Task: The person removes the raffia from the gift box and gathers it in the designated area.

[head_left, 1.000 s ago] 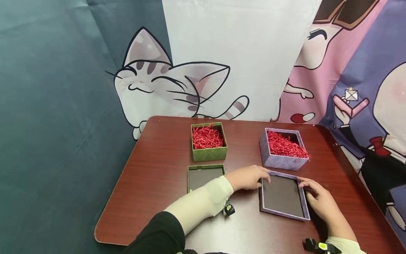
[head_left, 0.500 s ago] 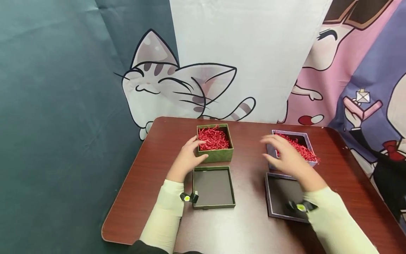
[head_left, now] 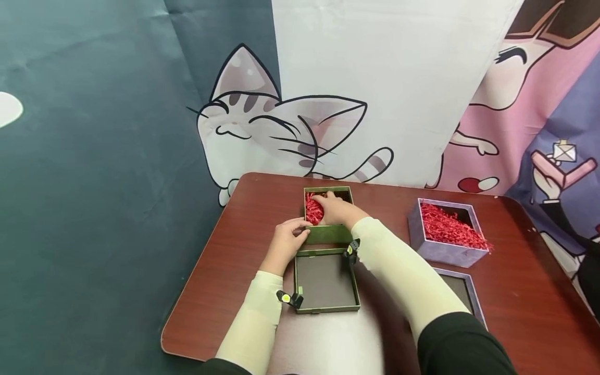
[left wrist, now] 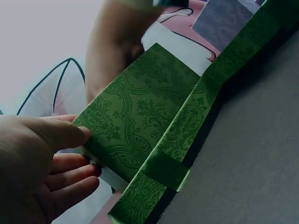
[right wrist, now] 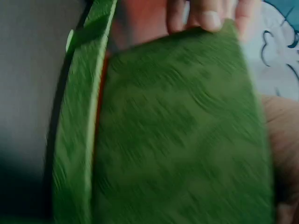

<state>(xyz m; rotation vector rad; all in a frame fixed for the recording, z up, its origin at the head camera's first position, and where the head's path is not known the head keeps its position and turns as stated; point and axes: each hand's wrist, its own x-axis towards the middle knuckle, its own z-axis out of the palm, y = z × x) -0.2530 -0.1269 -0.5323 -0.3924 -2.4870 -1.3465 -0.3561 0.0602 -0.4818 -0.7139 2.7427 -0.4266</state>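
A green box [head_left: 330, 234] with red shredded paper [head_left: 313, 209] inside stands near the back of the table. My left hand [head_left: 285, 244] pinches its front left corner, thumb on the patterned front wall [left wrist: 135, 107]. From above, my right hand [head_left: 338, 211] reaches into that box and touches the paper. Its fingertips are partly hidden among the red strips and behind the box wall in the right wrist view, so their grip does not show. Just in front lies a green lid [head_left: 325, 281], its grey inside facing up.
To the right stands a purple box [head_left: 452, 251], heaped with red shredded paper [head_left: 445, 226] that spills over its right corner. A purple lid [head_left: 474, 299] lies before it, partly covered by my right arm. Behind the brown table [head_left: 225, 271] hangs a printed cloth [head_left: 328, 62].
Both hands have left the purple lid and moved left to the green box. The left now holds its corner, and the right has gone inside. The head view has shifted left.
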